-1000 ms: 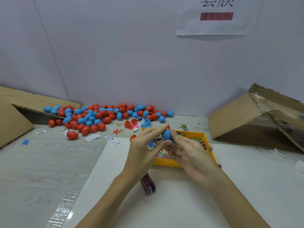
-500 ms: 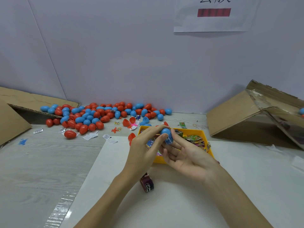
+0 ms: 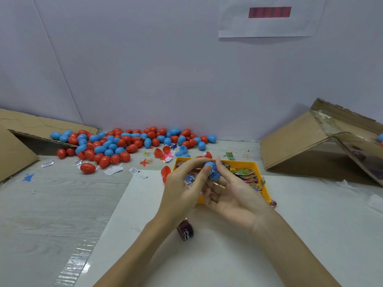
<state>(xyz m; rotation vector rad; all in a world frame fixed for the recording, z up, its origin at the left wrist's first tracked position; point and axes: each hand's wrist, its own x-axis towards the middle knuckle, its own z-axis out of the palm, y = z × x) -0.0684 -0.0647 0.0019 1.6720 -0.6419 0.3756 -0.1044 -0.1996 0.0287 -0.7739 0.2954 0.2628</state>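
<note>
Onto the worktop [image 3: 62,204] or into the yellow tray [image 3: 266,191] below is where a slip would likely end, should the left hand [image 3: 182,193] and right hand [image 3: 234,195] squeeze off-centre; both pinch the blue egg [image 3: 215,176] between the tips of their fingers [image 3: 199,161], clear of either palm, a printed packet [image 3: 213,170] pressed against its shell.
</note>
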